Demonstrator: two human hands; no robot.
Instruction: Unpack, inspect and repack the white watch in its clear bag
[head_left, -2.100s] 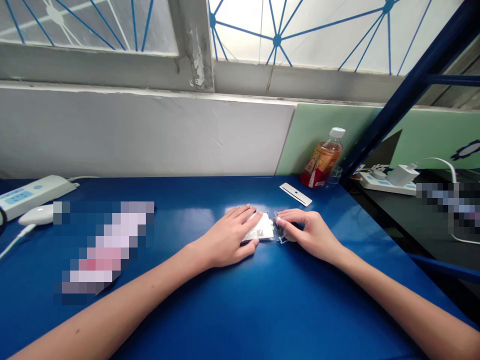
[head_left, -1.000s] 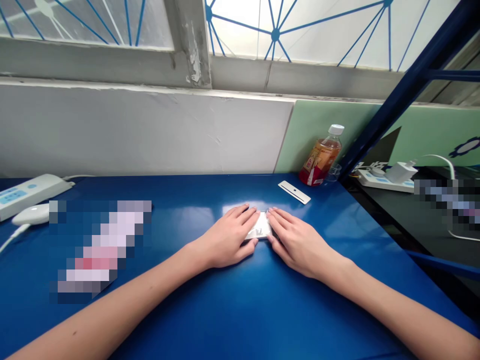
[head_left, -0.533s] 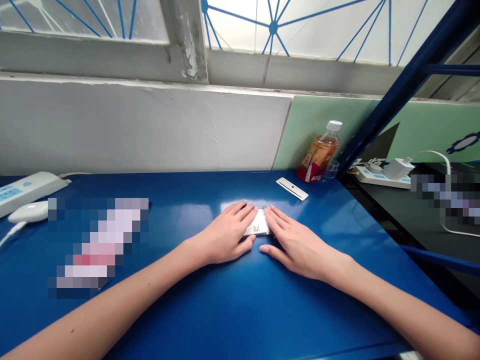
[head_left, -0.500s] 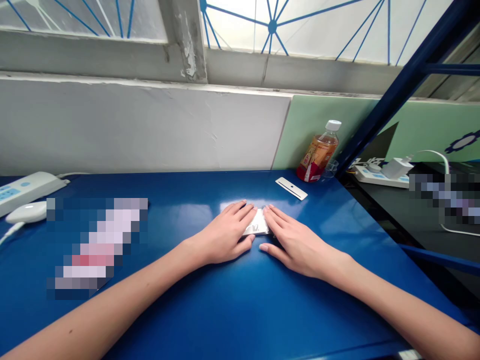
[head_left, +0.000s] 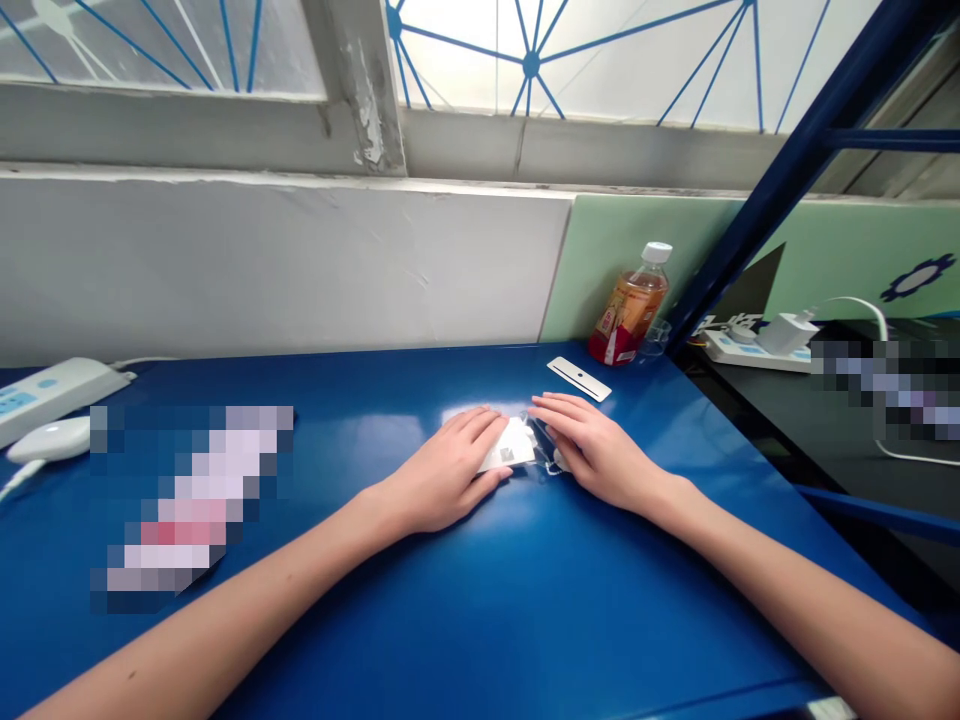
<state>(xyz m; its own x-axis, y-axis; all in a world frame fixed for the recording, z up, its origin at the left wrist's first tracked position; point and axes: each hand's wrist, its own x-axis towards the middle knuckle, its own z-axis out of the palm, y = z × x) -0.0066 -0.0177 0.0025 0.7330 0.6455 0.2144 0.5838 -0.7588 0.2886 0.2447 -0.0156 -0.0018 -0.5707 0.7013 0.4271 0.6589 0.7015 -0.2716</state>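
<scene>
A small flat white packet (head_left: 511,447) in clear plastic lies on the blue tabletop, with a dark square printed near its lower edge. My left hand (head_left: 446,470) rests flat on its left part, fingers stretched out and thumb along the near edge. Over the packet's right end, my right hand (head_left: 600,445) is held with fingers extended and the thumb tucked below them. Crinkled clear plastic (head_left: 551,458) and something small and whitish show beside that thumb; I cannot tell whether the right fingers touch it.
Beyond my right hand lies a white strip (head_left: 579,379) with a dark slot. A drink bottle (head_left: 628,310) stands by the green panel. At left are a power strip (head_left: 56,395), a white plug-like device (head_left: 49,440) and a pixelated object (head_left: 202,500). A blue metal frame (head_left: 780,190) rises at right.
My right hand has lifted and shifted slightly right, off the packet's edge, uncovering more of the white surface and the crinkled plastic. My left hand stays on the packet. The view has shifted slightly.
</scene>
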